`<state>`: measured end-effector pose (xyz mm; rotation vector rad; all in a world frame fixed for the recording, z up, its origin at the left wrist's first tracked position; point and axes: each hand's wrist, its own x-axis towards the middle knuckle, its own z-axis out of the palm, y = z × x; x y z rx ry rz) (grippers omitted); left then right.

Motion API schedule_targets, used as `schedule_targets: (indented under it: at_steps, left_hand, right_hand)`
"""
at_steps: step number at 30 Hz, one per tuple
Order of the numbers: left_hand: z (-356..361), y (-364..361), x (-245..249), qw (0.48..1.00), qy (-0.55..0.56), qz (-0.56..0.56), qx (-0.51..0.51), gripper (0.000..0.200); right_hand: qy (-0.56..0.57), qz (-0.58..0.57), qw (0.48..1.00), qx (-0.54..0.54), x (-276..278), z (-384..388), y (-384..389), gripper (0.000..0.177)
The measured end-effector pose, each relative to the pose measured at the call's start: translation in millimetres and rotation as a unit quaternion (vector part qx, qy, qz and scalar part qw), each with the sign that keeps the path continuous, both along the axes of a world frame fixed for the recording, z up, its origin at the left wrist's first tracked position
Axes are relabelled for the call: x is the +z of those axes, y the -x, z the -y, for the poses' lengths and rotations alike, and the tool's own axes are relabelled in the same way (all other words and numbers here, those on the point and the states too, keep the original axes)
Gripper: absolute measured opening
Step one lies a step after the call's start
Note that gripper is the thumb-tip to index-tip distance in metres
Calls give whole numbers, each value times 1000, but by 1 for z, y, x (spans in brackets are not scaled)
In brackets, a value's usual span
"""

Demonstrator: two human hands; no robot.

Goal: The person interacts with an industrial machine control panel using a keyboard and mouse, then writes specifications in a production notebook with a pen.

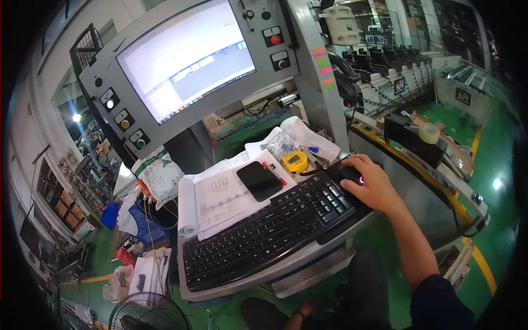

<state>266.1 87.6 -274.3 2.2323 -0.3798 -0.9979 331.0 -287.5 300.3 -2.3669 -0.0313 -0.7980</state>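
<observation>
My right hand (367, 181) rests over a black computer mouse (350, 175), fingers curved around it; a small pink light glows at its side. Just left of the mouse lies a black keyboard (269, 228) on the metal shelf. Behind the keyboard are a black smartphone (259, 181), a red pen (274, 173) and a yellow tape measure (295, 161), lying on or beside printed drawing sheets (220, 195). Low in the view, my left hand (308, 306) is near my legs, a dark band at its wrist; its fingers cannot be made out.
A lit monitor (187, 55) stands in a grey panel with push buttons and a red button (275, 39). A white plastic bag (159, 179) and blue basket (147, 223) are left of the shelf. A fan (148, 313) stands below. Tape roll (429, 133) and machinery stand right.
</observation>
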Motion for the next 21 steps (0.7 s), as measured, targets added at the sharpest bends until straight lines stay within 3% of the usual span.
schedule_targets:
  at_steps: [4,7,10,13,16,21]
  left_hand:
    - [-2,3,19,999,-13,-37,36,74]
    - [-9,7,9,988,-1,-86,128,77]
    - [-8,7,46,988,-73,-95,95,77]
    - [-12,11,56,993,-116,11,29,71]
    - [-14,11,58,984,-140,-64,86,63]
    - [30,21,114,975,-195,-87,67,65]
  right_hand:
    - [-12,14,1000,4,-6,4,-4,48]
    - [-12,50,998,21,-13,10,-9,48]
    - [-3,100,995,17,-22,14,-16,49]
    - [-32,67,997,7,-21,13,-16,50]
    - [-73,95,993,3,-27,12,-22,50]
    - [-149,88,985,17,-30,8,-25,49]
